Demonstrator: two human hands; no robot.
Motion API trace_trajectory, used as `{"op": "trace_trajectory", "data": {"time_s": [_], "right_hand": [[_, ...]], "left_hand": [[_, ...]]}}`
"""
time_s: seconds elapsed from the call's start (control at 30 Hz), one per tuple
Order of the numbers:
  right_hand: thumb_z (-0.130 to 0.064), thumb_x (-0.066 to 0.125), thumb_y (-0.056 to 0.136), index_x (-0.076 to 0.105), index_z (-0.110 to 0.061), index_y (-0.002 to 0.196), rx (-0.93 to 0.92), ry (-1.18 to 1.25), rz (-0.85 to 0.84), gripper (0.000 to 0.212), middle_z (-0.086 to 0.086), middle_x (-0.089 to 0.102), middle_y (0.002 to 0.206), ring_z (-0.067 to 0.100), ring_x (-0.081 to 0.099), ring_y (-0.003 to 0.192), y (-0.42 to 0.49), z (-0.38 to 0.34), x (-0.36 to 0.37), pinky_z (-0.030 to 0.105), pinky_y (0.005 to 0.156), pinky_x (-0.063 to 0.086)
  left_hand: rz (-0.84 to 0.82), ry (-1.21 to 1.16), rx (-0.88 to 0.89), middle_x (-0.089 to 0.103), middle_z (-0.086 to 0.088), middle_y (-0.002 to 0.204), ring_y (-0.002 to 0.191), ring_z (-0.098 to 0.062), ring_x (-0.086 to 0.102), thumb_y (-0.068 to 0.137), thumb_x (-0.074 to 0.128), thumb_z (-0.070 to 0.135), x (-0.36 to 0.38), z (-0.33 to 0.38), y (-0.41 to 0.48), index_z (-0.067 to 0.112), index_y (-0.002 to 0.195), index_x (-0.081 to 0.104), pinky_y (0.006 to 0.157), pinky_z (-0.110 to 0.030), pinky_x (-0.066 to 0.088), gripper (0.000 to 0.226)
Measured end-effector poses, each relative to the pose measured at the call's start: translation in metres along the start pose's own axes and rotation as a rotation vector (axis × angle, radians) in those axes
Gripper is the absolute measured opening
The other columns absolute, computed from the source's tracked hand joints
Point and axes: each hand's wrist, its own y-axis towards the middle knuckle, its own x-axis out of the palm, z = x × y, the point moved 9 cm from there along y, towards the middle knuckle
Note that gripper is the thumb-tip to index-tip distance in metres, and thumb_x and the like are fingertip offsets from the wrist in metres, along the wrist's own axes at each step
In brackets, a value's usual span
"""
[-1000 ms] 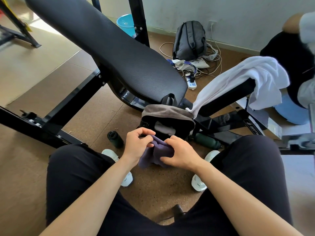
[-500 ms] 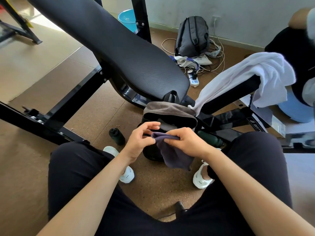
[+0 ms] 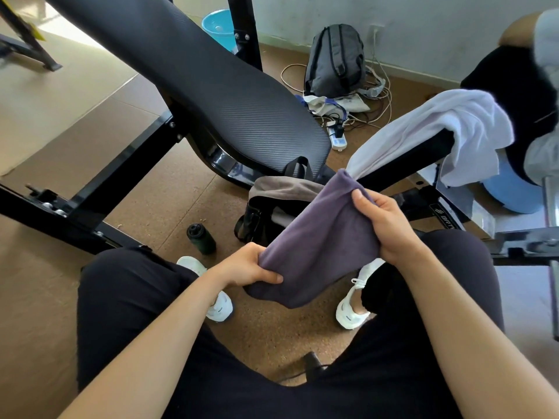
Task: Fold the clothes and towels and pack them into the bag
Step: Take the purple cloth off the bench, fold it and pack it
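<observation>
A purple towel (image 3: 320, 237) is stretched slantwise between my hands, above my knees. My left hand (image 3: 251, 264) grips its lower near end, and my right hand (image 3: 382, 225) grips its right edge higher up. Behind the towel an open dark bag (image 3: 272, 207) with a grey-brown top flap stands on the floor; something pale shows inside. A white towel (image 3: 438, 131) hangs over a black bench bar at the right. The towel hides part of the bag's mouth.
A black padded bench (image 3: 211, 86) slants across the upper left, its frame running along the floor. A dark bottle (image 3: 201, 238) stands left of the bag. A grey backpack (image 3: 335, 60), cables and a power strip lie by the wall. A blue basin (image 3: 219, 27) sits behind.
The purple towel was bunched small between my hands; now it is pulled out long. My right hand rose up and right, my left hand dropped toward my left knee.
</observation>
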Motion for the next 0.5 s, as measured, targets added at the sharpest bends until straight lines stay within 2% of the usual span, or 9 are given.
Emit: {"op": "trace_trajectory", "data": {"time_s": [0.07, 0.17, 0.2, 0.27, 0.33, 0.4, 0.43, 0.5], "right_hand": [[-0.03, 0.062, 0.098, 0.067, 0.006, 0.114, 0.002, 0.028, 0.111, 0.04, 0.025, 0.068, 0.115, 0.034, 0.065, 0.107, 0.002, 0.001, -0.018, 0.047, 0.099, 0.049], [-0.025, 0.059, 0.102, 0.075, -0.012, 0.101, 0.009, -0.001, 0.292, 0.021, 0.007, 0.077, 0.1, 0.019, 0.071, 0.096, 0.003, 0.003, -0.045, 0.035, 0.088, 0.058], [-0.026, 0.059, 0.102, 0.076, -0.015, 0.096, 0.006, -0.03, 0.336, 0.021, 0.003, 0.077, 0.094, 0.016, 0.071, 0.092, 0.003, 0.003, -0.051, 0.034, 0.085, 0.058], [-0.029, 0.061, 0.102, 0.075, -0.018, 0.088, 0.007, -0.099, 0.415, 0.023, 0.004, 0.074, 0.091, 0.017, 0.069, 0.091, 0.004, 0.005, -0.063, 0.036, 0.086, 0.059], [-0.031, 0.06, 0.102, 0.075, -0.016, 0.089, 0.035, -0.143, 0.452, 0.024, 0.003, 0.072, 0.089, 0.016, 0.067, 0.091, 0.004, 0.009, -0.065, 0.036, 0.087, 0.057], [-0.033, 0.059, 0.102, 0.073, -0.008, 0.093, 0.06, -0.216, 0.447, 0.03, -0.001, 0.067, 0.084, 0.011, 0.061, 0.083, 0.005, 0.015, -0.061, 0.031, 0.079, 0.053], [-0.033, 0.058, 0.102, 0.072, -0.007, 0.091, 0.067, -0.249, 0.429, 0.032, -0.002, 0.064, 0.08, 0.01, 0.057, 0.08, 0.006, 0.018, -0.057, 0.029, 0.075, 0.05], [-0.032, 0.059, 0.102, 0.072, -0.006, 0.088, 0.072, -0.287, 0.392, 0.032, 0.0, 0.064, 0.08, 0.011, 0.056, 0.078, 0.007, 0.024, -0.05, 0.03, 0.073, 0.048]], "left_hand": [[0.011, -0.01, -0.025, 0.078, -0.001, 0.092, 0.091, -0.019, 0.074, 0.078, 0.087, 0.031, -0.008, -0.003, -0.003, 0.015, 0.096, 0.077, 0.09, -0.042, 0.057, 0.025], [0.072, -0.053, -0.024, 0.078, -0.006, 0.095, 0.095, -0.024, 0.073, 0.078, 0.086, 0.036, -0.026, -0.007, -0.01, 0.014, 0.097, 0.078, 0.093, -0.042, 0.054, 0.031], [0.11, -0.121, -0.008, 0.077, -0.008, 0.098, 0.099, -0.026, 0.072, 0.078, 0.086, 0.034, -0.032, -0.005, -0.013, 0.012, 0.099, 0.078, 0.096, -0.044, 0.053, 0.032], [0.213, -0.418, 0.022, 0.077, -0.013, 0.108, 0.106, -0.027, 0.072, 0.078, 0.085, 0.026, -0.045, -0.003, -0.019, 0.009, 0.107, 0.077, 0.104, -0.045, 0.051, 0.035], [0.276, -0.785, 0.081, 0.075, -0.015, 0.115, 0.109, -0.028, 0.071, 0.078, 0.084, 0.029, -0.054, -0.002, -0.02, 0.01, 0.111, 0.076, 0.104, -0.047, 0.049, 0.039], [0.329, -1.007, 0.114, 0.072, -0.015, 0.124, 0.114, -0.028, 0.068, 0.085, 0.076, 0.04, -0.06, -0.004, -0.019, 0.013, 0.122, 0.073, 0.103, -0.046, 0.049, 0.045], [0.367, -1.034, 0.098, 0.07, -0.014, 0.128, 0.118, -0.028, 0.067, 0.093, 0.068, 0.041, -0.061, -0.007, -0.017, 0.014, 0.128, 0.07, 0.103, -0.046, 0.049, 0.045], [0.478, -0.931, 0.006, 0.071, -0.011, 0.127, 0.118, -0.027, 0.069, 0.103, 0.055, 0.039, -0.061, -0.018, -0.016, 0.016, 0.131, 0.066, 0.101, -0.046, 0.052, 0.038]]}}
